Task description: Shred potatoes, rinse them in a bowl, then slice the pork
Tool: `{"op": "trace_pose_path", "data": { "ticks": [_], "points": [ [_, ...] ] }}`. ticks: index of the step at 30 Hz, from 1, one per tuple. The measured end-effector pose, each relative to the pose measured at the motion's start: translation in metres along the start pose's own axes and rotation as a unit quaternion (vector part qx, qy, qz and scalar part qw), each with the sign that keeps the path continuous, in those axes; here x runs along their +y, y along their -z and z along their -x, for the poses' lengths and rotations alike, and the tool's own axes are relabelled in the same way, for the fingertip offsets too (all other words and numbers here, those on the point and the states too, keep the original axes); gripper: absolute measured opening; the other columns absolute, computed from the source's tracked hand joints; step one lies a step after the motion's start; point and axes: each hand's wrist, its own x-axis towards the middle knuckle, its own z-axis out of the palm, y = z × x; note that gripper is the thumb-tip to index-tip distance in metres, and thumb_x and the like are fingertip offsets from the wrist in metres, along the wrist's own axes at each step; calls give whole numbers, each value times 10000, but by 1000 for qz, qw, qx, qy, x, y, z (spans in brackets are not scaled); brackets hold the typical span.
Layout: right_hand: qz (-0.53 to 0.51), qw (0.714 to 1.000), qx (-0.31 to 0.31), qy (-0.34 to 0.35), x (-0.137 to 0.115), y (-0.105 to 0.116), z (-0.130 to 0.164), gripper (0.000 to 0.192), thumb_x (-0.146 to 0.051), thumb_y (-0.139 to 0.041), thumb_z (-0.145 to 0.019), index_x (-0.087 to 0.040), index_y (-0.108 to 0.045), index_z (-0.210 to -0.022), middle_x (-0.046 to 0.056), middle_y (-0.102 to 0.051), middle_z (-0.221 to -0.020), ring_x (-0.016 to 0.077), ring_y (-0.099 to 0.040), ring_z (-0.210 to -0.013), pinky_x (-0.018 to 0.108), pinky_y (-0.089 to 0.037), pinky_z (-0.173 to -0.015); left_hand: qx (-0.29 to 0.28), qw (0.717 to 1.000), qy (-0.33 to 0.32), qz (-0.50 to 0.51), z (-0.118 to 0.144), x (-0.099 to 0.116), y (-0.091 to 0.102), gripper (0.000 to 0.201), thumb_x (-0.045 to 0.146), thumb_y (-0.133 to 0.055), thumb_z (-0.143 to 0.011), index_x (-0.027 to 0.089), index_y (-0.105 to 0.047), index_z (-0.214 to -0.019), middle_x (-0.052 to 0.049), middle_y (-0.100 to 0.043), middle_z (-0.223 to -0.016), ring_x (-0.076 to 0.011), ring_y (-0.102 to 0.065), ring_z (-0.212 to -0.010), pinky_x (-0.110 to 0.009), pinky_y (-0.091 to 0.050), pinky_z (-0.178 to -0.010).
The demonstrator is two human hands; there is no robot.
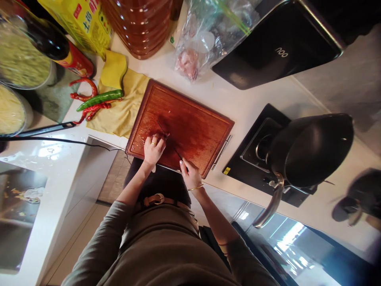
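Observation:
A wet, reddish-brown wooden cutting board [196,123] lies on the counter in front of me. My left hand [154,149], a ring on one finger, rests on its near left part with the fingers curled down. Under and beside those fingertips is a small dark reddish piece [166,136], mostly hidden, its kind unclear. My right hand [190,173] is closed around a knife [177,153] at the board's near edge. The knife shows only as a thin dark line, and its blade is hard to make out against the board.
Red chilies [86,93] and a green chili [99,100] lie left on a yellow cloth [111,119]. Behind stand a sauce bottle [64,47] and a large oil jug [138,28]. A plastic bag with meat [189,63] lies beyond the board. At right, a black pan [315,151] sits on a cooktop [256,139].

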Motion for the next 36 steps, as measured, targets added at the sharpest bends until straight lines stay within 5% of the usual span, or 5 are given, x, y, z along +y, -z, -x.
{"op": "trace_pose_path", "data": {
  "ticks": [8, 13, 19, 36],
  "points": [
    [15, 999, -40, 1, -17, -8, -31, 400, -345, -360, -937, -215, -559, -1259, 80, -679, -1088, 184, -658, -918, 263, -501, -816, 6, 1000, -11, -8, 0, -2, -1, 251, 284, -447, -886, 202, -657, -997, -131, -594, -1141, -253, -518, -964, -403, -415, -798],
    [-5, 999, -3, -33, -16, -9, -46, 403, -369, -339, -940, -239, -570, -1244, 53, -685, -1082, 183, -659, -935, 248, -503, -794, 18, 1000, -6, -5, -1, 0, -1, 298, 277, -429, -896, 226, -623, -1116, -115, -588, -1163, -249, -514, -1008, -396, -411, -824],
    [-10, 997, 25, -70, -5, 6, -33, 441, -411, -334, -933, -179, -629, -1165, 67, -721, -878, 176, -677, -810, 239, -507, -723, 16, 1000, 16, 12, -1, 2, -1, 317, 307, -421, -900, 233, -622, -1133, -129, -584, -1136, -245, -515, -977, -400, -406, -827],
    [29, 999, 15, -4, -2, -3, 4, 392, -369, -363, -934, -178, -663, -1100, 106, -703, -869, 188, -660, -779, 271, -501, -717, 14, 1000, 26, 7, -2, 3, 2, 276, 294, -427, -890, 199, -659, -1005, -138, -582, -1123, -250, -502, -937, -408, -410, -804]
  ]
}}
